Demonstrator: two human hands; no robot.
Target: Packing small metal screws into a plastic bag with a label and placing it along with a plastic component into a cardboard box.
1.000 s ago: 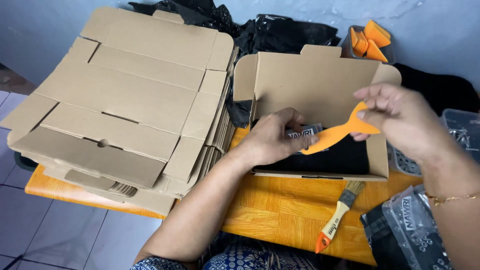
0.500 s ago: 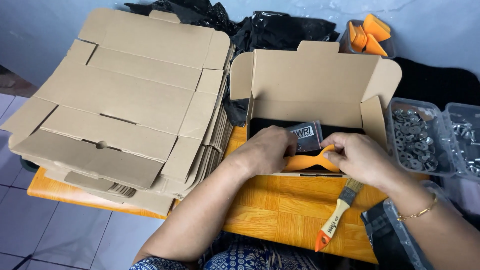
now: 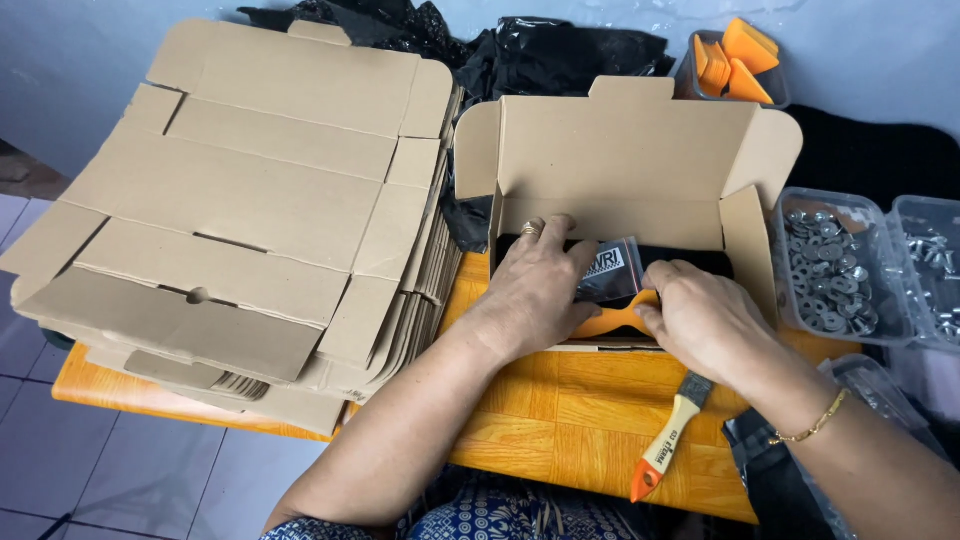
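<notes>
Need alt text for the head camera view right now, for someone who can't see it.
Both hands press an orange plastic tool into an open cardboard box holding black material and a small clear bag; the left hand lies flat, the right hand grips the tool. Flat box blanks are stacked left, a paintbrush lies on the orange table.

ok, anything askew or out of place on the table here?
Only small things: the paintbrush lies slanted with its orange handle tip over the table front edge, and the stack of flat cartons overhangs the left end. Nothing spilled or damaged that I can see.
</notes>
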